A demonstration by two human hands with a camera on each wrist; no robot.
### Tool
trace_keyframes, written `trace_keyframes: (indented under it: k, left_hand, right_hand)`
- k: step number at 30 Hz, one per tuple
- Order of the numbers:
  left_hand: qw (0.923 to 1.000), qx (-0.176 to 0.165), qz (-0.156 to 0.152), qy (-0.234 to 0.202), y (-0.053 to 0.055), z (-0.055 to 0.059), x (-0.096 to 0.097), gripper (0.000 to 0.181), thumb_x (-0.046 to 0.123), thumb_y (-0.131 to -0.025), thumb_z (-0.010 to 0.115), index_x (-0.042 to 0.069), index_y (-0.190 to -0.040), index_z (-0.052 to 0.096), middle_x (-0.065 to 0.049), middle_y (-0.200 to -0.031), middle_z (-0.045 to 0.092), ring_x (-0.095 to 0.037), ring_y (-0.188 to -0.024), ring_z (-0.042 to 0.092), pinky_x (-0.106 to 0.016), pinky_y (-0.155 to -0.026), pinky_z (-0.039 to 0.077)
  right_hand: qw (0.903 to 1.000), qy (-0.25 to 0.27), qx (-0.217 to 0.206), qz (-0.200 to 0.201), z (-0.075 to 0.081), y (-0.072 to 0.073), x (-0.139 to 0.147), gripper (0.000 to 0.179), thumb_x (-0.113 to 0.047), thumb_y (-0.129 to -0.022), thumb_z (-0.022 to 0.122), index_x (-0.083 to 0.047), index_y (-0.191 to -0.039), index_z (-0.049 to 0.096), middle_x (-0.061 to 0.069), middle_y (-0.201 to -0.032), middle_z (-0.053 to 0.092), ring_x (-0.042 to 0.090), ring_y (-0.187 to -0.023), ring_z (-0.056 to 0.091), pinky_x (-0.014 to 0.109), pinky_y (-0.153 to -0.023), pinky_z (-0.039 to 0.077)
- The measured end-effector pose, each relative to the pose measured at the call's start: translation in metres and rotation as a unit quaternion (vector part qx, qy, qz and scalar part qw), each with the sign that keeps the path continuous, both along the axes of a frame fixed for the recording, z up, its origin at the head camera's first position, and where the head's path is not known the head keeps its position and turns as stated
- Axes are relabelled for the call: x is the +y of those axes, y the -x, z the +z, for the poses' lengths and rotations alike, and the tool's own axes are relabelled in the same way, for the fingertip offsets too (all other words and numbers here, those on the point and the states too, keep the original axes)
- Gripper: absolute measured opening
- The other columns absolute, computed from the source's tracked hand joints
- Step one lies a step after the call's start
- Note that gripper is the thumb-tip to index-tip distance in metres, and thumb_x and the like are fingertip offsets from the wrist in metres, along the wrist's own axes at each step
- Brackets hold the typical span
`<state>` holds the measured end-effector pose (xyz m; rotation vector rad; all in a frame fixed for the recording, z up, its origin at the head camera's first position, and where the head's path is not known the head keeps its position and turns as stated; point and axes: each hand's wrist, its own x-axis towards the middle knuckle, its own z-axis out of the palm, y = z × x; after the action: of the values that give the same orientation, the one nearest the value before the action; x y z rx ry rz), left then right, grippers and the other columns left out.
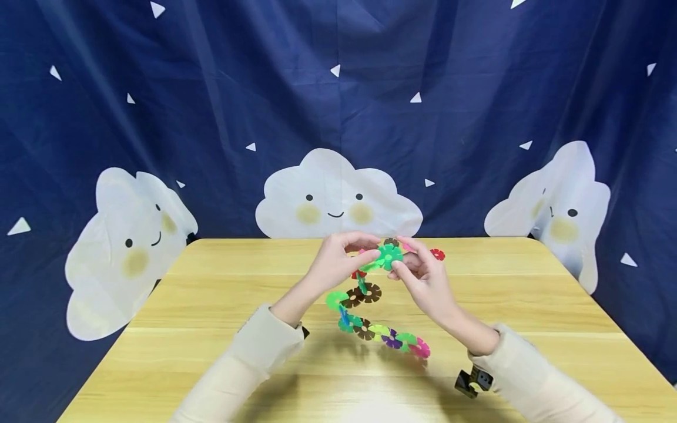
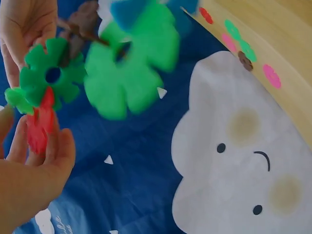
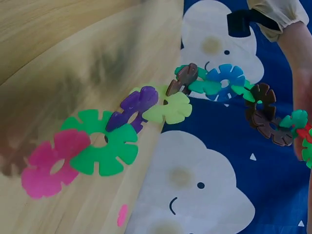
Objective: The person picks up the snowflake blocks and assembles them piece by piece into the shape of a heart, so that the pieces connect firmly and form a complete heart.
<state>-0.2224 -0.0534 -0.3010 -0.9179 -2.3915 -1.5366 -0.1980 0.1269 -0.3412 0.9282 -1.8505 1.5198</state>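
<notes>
Both hands are raised over the table, holding a chain of interlocking snowflake discs. My left hand pinches a light green disc between thumb and fingers. From the other side, my right hand pinches a green disc that overlaps the light green one. Close by my left fingers is a red disc in the left wrist view. From there the chain hangs down past brown discs, a blue disc and a purple disc to a pink disc at its free end.
Behind the hands, loose discs lie near the table's far edge, among them a red disc and a pink disc. The wooden table meets a dark blue curtain with white clouds.
</notes>
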Motion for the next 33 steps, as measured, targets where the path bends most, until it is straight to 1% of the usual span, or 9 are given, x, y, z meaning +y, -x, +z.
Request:
trace_keyframes:
  k: [9, 13, 16, 19, 22, 24, 28, 30, 33]
  left_hand:
    - [0.9936, 0.111, -0.008, -0.014, -0.002, -0.004, 0.012, 0.016, 0.004, -0.079, 0.069, 0.000, -0.094, 0.069, -0.008, -0.078, 0.067, -0.010, -0.059, 0.055, -0.021, -0.055, 0.047]
    - [0.9936, 0.110, -0.010, -0.023, -0.001, -0.005, 0.012, 0.013, 0.003, -0.078, 0.070, 0.000, -0.090, 0.069, -0.008, -0.075, 0.067, -0.007, -0.057, 0.053, -0.021, -0.052, 0.046]
    - [0.9951, 0.098, -0.004, -0.013, 0.000, -0.005, 0.008, 0.011, 0.003, -0.078, 0.069, 0.001, -0.089, 0.070, -0.008, -0.076, 0.067, -0.007, -0.057, 0.052, -0.021, -0.052, 0.046]
    - [0.9958, 0.092, 0.010, 0.002, 0.002, -0.004, 0.002, 0.010, 0.003, -0.078, 0.069, 0.002, -0.089, 0.070, -0.007, -0.075, 0.067, -0.007, -0.056, 0.051, -0.021, -0.052, 0.045]
    - [0.9956, 0.091, 0.022, 0.008, 0.003, -0.002, -0.004, 0.010, 0.003, -0.078, 0.069, 0.002, -0.088, 0.070, -0.008, -0.073, 0.066, -0.009, -0.054, 0.049, -0.021, -0.051, 0.043]
    - [0.9956, 0.090, 0.028, 0.008, 0.003, 0.000, -0.008, 0.010, 0.003, -0.078, 0.069, 0.001, -0.088, 0.070, -0.009, -0.072, 0.066, -0.009, -0.054, 0.048, -0.020, -0.051, 0.042]
    - [0.9956, 0.088, 0.032, 0.004, 0.003, 0.002, -0.012, 0.011, 0.003, -0.077, 0.069, 0.000, -0.087, 0.070, -0.010, -0.072, 0.065, -0.010, -0.055, 0.048, -0.020, -0.051, 0.042]
    - [0.9957, 0.088, 0.028, 0.005, 0.003, 0.002, -0.013, 0.011, 0.003, -0.077, 0.070, 0.000, -0.087, 0.070, -0.009, -0.073, 0.065, -0.009, -0.055, 0.048, -0.020, -0.052, 0.043]
    - [0.9963, 0.083, 0.019, 0.011, 0.001, 0.000, -0.012, 0.011, 0.004, -0.077, 0.070, 0.001, -0.087, 0.070, -0.008, -0.076, 0.066, -0.008, -0.058, 0.050, -0.022, -0.054, 0.046]
  right_hand:
    - [0.9988, 0.028, -0.009, 0.040, -0.004, 0.003, -0.004, 0.051, 0.025, -0.076, 0.052, 0.013, -0.124, 0.040, 0.020, -0.067, 0.060, 0.005, -0.063, 0.063, 0.019, -0.062, 0.052]
    - [0.9988, 0.010, -0.018, 0.045, -0.005, 0.004, -0.003, 0.047, 0.023, -0.077, 0.053, 0.013, -0.122, 0.042, 0.016, -0.067, 0.061, 0.007, -0.062, 0.062, 0.020, -0.061, 0.052]
    - [0.9976, -0.044, -0.048, 0.023, -0.005, 0.007, 0.003, 0.045, 0.016, -0.078, 0.059, 0.011, -0.121, 0.045, 0.015, -0.069, 0.062, 0.005, -0.063, 0.060, 0.020, -0.059, 0.051]
    - [0.9894, -0.106, -0.098, -0.016, -0.010, 0.018, 0.015, 0.044, 0.007, -0.079, 0.063, 0.007, -0.121, 0.049, 0.013, -0.074, 0.065, 0.007, -0.067, 0.060, 0.022, -0.060, 0.049]
    - [0.9739, -0.152, -0.161, -0.050, -0.023, 0.036, 0.031, 0.042, 0.000, -0.082, 0.063, 0.005, -0.122, 0.049, 0.013, -0.081, 0.066, 0.014, -0.076, 0.062, 0.028, -0.067, 0.050]
    - [0.9568, -0.189, -0.212, -0.060, -0.033, 0.050, 0.042, 0.043, -0.005, -0.086, 0.061, 0.006, -0.125, 0.046, 0.015, -0.087, 0.066, 0.022, -0.084, 0.062, 0.031, -0.073, 0.048]
    - [0.9084, -0.265, -0.323, -0.023, -0.051, 0.073, 0.060, 0.054, -0.014, -0.091, 0.054, 0.008, -0.135, 0.031, 0.027, -0.111, 0.055, 0.038, -0.103, 0.054, 0.042, -0.083, 0.046]
    - [0.8859, -0.295, -0.358, -0.002, -0.058, 0.082, 0.064, 0.058, -0.018, -0.093, 0.051, 0.008, -0.137, 0.024, 0.032, -0.120, 0.047, 0.043, -0.110, 0.048, 0.047, -0.087, 0.044]
    - [0.8715, -0.311, -0.379, 0.015, -0.068, 0.093, 0.066, 0.063, -0.021, -0.093, 0.050, 0.009, -0.139, 0.019, 0.037, -0.130, 0.035, 0.048, -0.119, 0.038, 0.053, -0.094, 0.037]
